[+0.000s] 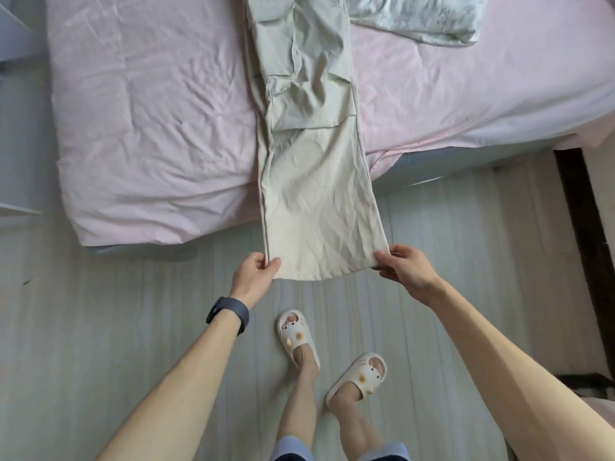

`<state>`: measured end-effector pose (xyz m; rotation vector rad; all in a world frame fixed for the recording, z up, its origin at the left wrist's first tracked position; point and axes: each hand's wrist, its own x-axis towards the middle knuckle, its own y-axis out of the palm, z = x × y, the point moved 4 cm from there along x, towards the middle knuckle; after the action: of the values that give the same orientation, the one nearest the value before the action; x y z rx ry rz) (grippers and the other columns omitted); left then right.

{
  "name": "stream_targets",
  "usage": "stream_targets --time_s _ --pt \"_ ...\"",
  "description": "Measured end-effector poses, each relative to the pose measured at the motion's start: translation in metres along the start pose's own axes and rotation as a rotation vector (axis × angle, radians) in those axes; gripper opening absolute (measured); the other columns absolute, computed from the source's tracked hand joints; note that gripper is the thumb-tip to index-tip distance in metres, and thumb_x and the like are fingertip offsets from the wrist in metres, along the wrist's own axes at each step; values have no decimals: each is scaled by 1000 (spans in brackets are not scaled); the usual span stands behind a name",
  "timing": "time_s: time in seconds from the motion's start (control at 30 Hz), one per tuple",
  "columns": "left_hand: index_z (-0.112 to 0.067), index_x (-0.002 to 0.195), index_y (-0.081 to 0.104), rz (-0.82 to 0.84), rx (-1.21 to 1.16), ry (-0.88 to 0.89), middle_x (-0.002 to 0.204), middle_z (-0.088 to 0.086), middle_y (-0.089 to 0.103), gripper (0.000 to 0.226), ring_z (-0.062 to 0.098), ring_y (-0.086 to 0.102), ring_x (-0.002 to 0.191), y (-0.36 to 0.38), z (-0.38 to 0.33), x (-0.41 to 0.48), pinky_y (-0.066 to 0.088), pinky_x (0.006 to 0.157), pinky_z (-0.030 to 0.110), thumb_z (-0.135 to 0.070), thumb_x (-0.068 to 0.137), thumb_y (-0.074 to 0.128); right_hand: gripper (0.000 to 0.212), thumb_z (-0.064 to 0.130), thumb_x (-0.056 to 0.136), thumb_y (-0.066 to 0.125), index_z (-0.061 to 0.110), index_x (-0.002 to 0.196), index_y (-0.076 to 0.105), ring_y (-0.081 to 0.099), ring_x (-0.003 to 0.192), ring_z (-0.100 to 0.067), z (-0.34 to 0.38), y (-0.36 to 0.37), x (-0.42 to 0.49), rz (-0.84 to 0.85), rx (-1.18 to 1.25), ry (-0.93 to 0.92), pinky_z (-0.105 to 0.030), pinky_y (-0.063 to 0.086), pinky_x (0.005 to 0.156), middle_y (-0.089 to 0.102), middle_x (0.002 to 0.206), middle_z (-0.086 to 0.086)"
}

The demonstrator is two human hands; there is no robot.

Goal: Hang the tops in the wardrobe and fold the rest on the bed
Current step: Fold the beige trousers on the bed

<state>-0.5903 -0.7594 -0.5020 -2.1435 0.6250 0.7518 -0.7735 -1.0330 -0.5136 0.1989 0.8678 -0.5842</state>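
The wide bed under a wrinkled pink sheet (pixel 149 111) lay ahead of the fingers. The long pale beige cotton trousers (pixel 309 161) ran from far across it down to the fingers, with the hem end hanging past the mattress edge. A crumpled pale green patterned cloth (pixel 416 18) sat far beyond, to the right. The left hand (pixel 254 274) and right hand (pixel 404 266) each pinched a hem corner, fingers (pixel 274 263) curled on the cloth. Folding seemed in hand; next, the hems likely needed carrying forward toward the waist, kept level. No wardrobe or other container showed its contents.
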Motion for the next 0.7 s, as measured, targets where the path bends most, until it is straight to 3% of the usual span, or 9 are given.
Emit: stream_targets --time_s 0.1,0.2,0.27,0.4,0.5,0.63,0.7 --pt "-19 85 62 -37 72 14 92 4 73 17 25 69 89 -2 0 -2 50 87 33 -33 94 66 11 24 87 80 13 83 77 72 73 -11 2 -4 -1 -107 -24 -37 -21 58 71 77 82 -6" --pt "-11 72 61 -65 109 -23 80 15 70 36 34 66 84 -10 11 -3 43 70 33 -34 99 54 24 35 76 87 14 78 76 68 63 -11 -1 -14 -4 -230 -47 -13 -25 59 69 76 73 -1" --pt "-12 67 52 -77 157 -35 71 11 63 43 37 58 78 -11 17 -9 35 63 34 -35 103 45 30 35 74 89 11 81 72 65 59 -11 -7 -12 -8 -239 -38 22 -27 59 68 76 74 -1" --pt "-14 80 55 -129 53 -105 79 8 67 32 28 65 77 -9 22 -18 36 58 32 -33 100 39 28 20 80 86 8 90 62 65 61 -7 -17 8 -20 -106 151 85 -21 56 64 71 74 -1" --pt "-19 87 51 -107 -58 -122 86 5 69 22 23 69 77 -3 13 -18 40 58 29 -37 96 43 27 19 83 83 12 88 58 63 62 -4 -15 17 -26 -54 191 83 -20 54 62 67 68 5" --pt "-17 90 51 -91 9 1 81 -4 63 30 13 59 70 1 1 -20 37 55 23 -44 90 62 27 22 87 80 16 79 55 62 63 -5 -12 22 -27 -109 140 58 -23 51 64 66 67 4" --pt "-13 84 53 -157 40 24 72 -3 59 29 18 54 68 -3 3 -23 34 53 20 -38 92 62 20 15 88 74 14 78 58 62 63 -8 -12 17 -27 -153 158 69 -24 50 66 63 71 -2"
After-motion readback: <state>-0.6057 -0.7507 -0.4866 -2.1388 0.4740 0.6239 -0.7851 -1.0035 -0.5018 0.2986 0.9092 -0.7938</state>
